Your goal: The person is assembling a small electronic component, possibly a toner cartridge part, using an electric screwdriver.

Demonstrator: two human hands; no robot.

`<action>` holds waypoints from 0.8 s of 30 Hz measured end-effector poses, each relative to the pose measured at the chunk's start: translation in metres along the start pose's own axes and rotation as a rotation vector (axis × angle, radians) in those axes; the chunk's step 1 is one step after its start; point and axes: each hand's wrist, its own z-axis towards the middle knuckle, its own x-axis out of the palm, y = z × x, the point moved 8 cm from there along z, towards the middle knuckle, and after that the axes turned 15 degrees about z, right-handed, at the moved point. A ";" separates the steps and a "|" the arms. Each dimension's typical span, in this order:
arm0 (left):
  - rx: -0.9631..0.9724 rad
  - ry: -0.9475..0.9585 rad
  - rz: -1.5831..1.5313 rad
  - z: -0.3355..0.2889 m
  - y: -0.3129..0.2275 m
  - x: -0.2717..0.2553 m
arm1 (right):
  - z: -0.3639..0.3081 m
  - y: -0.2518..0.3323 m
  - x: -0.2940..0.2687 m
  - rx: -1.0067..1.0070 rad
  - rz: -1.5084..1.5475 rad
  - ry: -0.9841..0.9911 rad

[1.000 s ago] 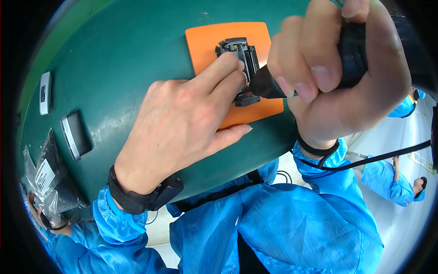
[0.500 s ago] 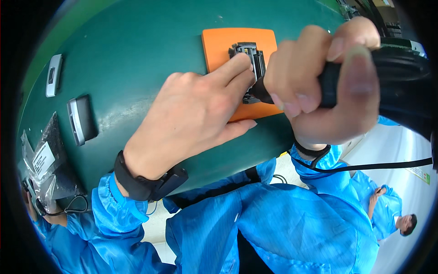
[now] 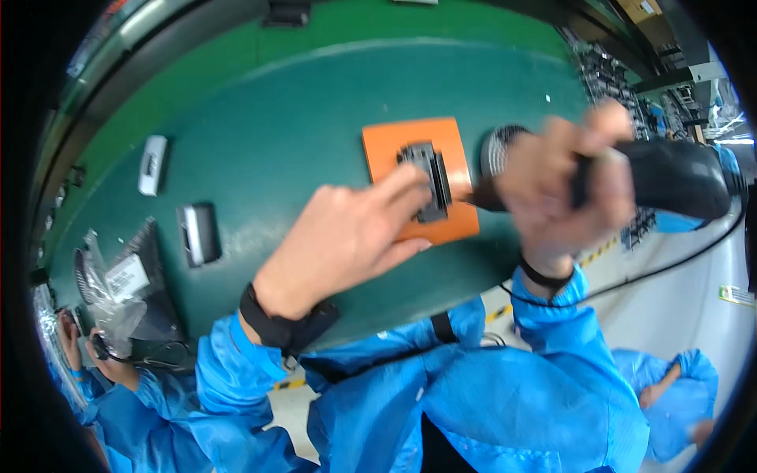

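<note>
An orange block [image 3: 456, 146] lies on the green table, with a small black device housing [image 3: 435, 189] on top of it. My left hand [image 3: 335, 236] holds the housing from the left, fingers on its top and side, thumb low over the orange block. In my right hand [image 3: 564, 189], smeared by motion, is a black corded electric screwdriver [image 3: 678, 177] lying roughly sideways. Its dark tapered front points left at the housing's right side. Whether the tip touches the housing, I cannot tell.
A light-grey casing [image 3: 152, 165], a black-and-silver casing [image 3: 199, 235] and a plastic bag of dark material [image 3: 154, 296] lie left. Behind my right hand stands a round ribbed container [image 3: 498, 150]. A co-worker's hand [image 3: 110, 364] is at lower left. The screwdriver's cable [image 3: 646, 276] loops right.
The view has shifted, showing more of the table's far side. The screwdriver's front now sits right of the housing, whose top shows more. Left fingers stay on the housing.
</note>
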 end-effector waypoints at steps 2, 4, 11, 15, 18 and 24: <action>0.050 -0.017 0.195 0.006 -0.010 -0.011 | 0.000 0.056 -0.024 -0.213 0.120 -0.121; 0.107 -0.031 0.338 0.011 -0.014 -0.010 | -0.010 0.089 -0.058 -0.311 -0.034 -0.290; 0.226 -0.150 0.121 0.020 -0.028 -0.043 | -0.060 0.120 -0.156 -0.438 -0.105 -0.582; -0.638 -0.265 -0.784 0.011 0.024 -0.067 | -0.072 0.109 -0.182 -0.475 -0.131 -0.700; -0.681 -0.292 -0.831 0.010 0.034 -0.077 | -0.076 0.101 -0.188 -0.465 -0.208 -0.749; -0.657 -0.385 -0.691 0.007 0.066 -0.101 | -0.075 0.099 -0.191 -0.478 -0.188 -0.741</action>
